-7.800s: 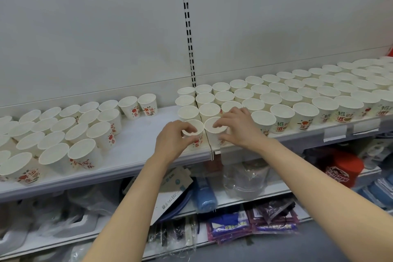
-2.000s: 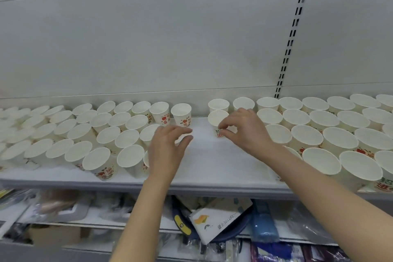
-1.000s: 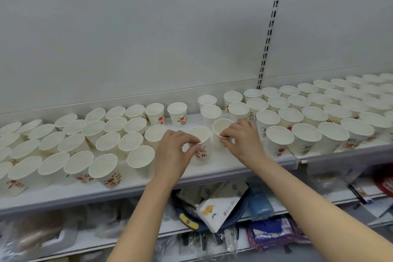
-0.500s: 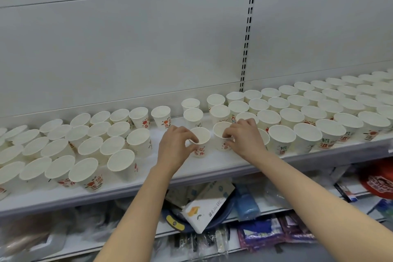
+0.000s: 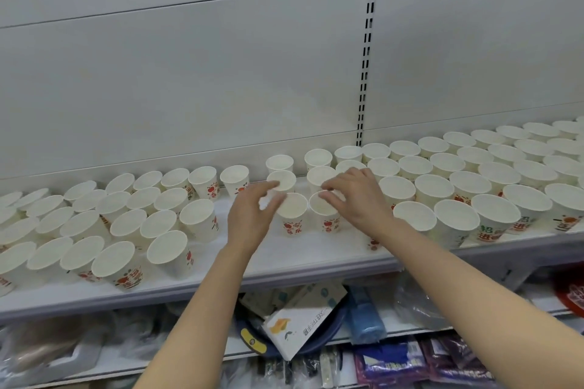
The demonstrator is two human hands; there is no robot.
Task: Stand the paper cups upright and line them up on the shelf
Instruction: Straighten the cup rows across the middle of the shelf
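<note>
— So, how many paper cups do you count on the shelf (image 5: 303, 254)?

— I cannot give a full number, they run out of view on both sides. In the middle gap I count six cups in two short columns of three. All cups that I see stand upright, mouths up. The left group (image 5: 104, 224) stands less tidy, the right group (image 5: 474, 174) makes straighter rows.

— And the hands?

— Two hands, both bare. The left hand (image 5: 251, 219) is just left of the front left cup (image 5: 292, 213); its fingers are loosely spread, thumb and forefinger apart, near the rim. I see no real grip there, and I cannot tell if a fingertip touches the rim.

— The right one?

— The right hand (image 5: 355, 196) lies over the front right cup (image 5: 325, 210), fingers stretched and relaxed, tips at its rim. It holds nothing that I can see.

— So where are these two cups?

— Side by side, almost touching, between the two hands, in the open part of the shelf between the groups.

— Below?

— A lower shelf (image 5: 410, 330) with packaged goods; a white packet (image 5: 298, 330) lies there.
</note>
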